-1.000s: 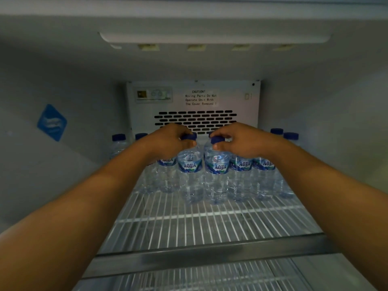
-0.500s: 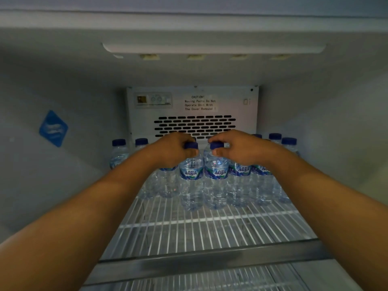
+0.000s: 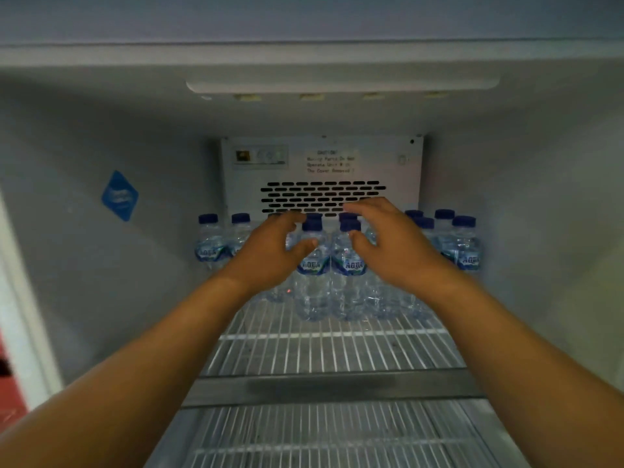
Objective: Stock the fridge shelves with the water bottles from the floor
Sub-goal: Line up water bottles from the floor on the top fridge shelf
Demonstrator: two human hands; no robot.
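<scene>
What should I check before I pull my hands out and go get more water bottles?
1. Left hand free: ok. The left hand is open and holds nothing.
2. Right hand free: ok. The right hand is open too.
3. Front bottles upright: ok. The left front bottle and right front bottle both stand on the wire shelf.
4. Room for more: ok. The shelf's front part is bare wire.
5. Bottles waiting on the floor: cannot tell. The floor is out of view.

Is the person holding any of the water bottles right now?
No, the left hand and the right hand are both open with fingers spread, curled round none of the bottles standing on the shelf.
</scene>
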